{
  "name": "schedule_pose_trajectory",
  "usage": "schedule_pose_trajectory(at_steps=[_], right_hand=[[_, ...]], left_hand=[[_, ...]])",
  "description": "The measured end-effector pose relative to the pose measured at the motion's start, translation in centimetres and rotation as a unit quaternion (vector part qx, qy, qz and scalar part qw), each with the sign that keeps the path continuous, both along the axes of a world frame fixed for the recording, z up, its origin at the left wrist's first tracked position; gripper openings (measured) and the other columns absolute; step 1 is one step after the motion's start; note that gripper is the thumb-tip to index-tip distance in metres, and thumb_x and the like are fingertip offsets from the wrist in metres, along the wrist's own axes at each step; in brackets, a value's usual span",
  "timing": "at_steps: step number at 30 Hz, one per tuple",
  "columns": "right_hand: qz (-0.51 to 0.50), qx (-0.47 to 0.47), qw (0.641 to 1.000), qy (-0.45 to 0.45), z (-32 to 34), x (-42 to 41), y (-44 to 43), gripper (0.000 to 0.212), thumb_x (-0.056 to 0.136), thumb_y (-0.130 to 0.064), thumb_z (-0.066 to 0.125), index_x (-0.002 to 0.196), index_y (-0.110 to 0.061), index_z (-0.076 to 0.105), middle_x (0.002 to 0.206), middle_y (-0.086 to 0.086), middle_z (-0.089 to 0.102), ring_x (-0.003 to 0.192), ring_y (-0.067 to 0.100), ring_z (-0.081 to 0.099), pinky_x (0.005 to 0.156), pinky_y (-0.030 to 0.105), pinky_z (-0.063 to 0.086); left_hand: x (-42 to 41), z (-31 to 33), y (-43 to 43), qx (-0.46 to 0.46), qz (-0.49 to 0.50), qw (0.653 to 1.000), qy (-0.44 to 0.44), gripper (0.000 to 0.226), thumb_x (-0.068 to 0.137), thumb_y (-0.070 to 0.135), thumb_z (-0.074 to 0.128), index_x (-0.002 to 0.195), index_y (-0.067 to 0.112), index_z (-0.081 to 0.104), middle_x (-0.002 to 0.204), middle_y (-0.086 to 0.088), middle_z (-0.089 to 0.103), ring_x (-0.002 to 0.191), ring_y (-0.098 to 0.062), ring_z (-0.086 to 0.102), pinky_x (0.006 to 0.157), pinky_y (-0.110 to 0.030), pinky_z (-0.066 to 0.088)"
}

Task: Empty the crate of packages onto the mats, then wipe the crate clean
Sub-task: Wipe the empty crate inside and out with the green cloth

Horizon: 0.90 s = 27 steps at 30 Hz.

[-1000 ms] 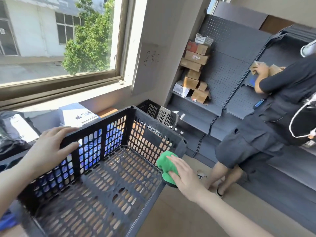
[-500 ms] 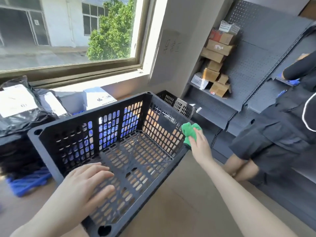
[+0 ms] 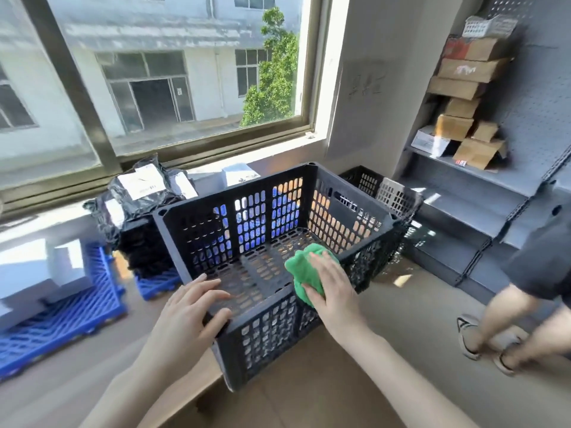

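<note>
Round to the near wall has come the green cloth [image 3: 301, 268], right grip [image 3: 332, 291] pressing it flat-fingered; left grip [image 3: 188, 307] clasps the near rim of the crate [image 3: 247, 211] — empty, packages [image 3: 145, 193] heaped on blue mats [image 3: 77, 310] beside.

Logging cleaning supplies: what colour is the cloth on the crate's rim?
The cloth is bright green, seen clearly in the head view.
</note>
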State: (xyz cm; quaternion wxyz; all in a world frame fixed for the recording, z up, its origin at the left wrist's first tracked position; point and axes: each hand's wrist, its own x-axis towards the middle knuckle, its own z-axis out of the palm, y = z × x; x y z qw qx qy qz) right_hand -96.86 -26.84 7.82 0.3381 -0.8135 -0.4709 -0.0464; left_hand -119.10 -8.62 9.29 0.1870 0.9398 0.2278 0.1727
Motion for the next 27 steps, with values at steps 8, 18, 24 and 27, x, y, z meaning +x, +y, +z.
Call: schedule_pose_trajectory(at_steps=[8, 18, 24, 27], right_hand=[[0.172, 0.038, 0.981, -0.076, 0.3, -7.9, 1.5, 0.06, 0.077, -0.033, 0.07, 0.133, -0.023, 0.052, 0.135, -0.005, 0.056, 0.128, 0.018, 0.047, 0.111, 0.037, 0.034], [0.124, 0.011, 0.975, -0.183, -1.1, -3.5, -1.0, 0.08, 0.064, -0.021, 0.085, 0.136, -0.019, 0.051, 0.143, 0.002, 0.048, 0.133, 0.023, 0.044, 0.113, 0.041, 0.031], [-0.006, -0.003, 0.983, -0.186, -0.4, 0.9, -1.6, 0.074, 0.057, -0.014, 0.09, 0.125, -0.012, 0.06, 0.131, 0.008, 0.06, 0.122, 0.029, 0.055, 0.11, 0.045, 0.033], [0.029, 0.027, 0.971, -0.234, 0.0, -1.5, 0.0, 0.062, 0.054, -0.017, 0.09, 0.112, -0.011, 0.067, 0.113, 0.007, 0.068, 0.108, 0.029, 0.063, 0.103, 0.046, 0.044]], left_hand=[[-3.5, 1.2, -4.2, -0.045, 0.053, 0.998, 0.004, 0.063, 0.086, 0.044, 0.067, 0.142, 0.037, 0.038, 0.145, 0.022, 0.04, 0.139, 0.0, 0.032, 0.109, -0.032, 0.038], [-4.7, 1.2, -4.8, 0.042, 0.003, 0.99, 0.133, 0.097, 0.083, 0.042, 0.072, 0.153, 0.04, 0.006, 0.157, 0.024, -0.011, 0.144, 0.002, -0.005, 0.121, -0.032, 0.007], [-4.7, 1.2, -4.1, 0.057, 0.004, 0.987, 0.149, 0.107, 0.076, 0.044, 0.079, 0.153, 0.042, 0.005, 0.158, 0.024, -0.012, 0.145, 0.0, -0.002, 0.119, -0.032, 0.011], [-4.6, 1.3, -4.1, 0.049, 0.003, 0.99, 0.134, 0.102, 0.076, 0.044, 0.079, 0.153, 0.04, 0.012, 0.159, 0.023, -0.004, 0.148, -0.004, 0.007, 0.119, -0.033, 0.019]])
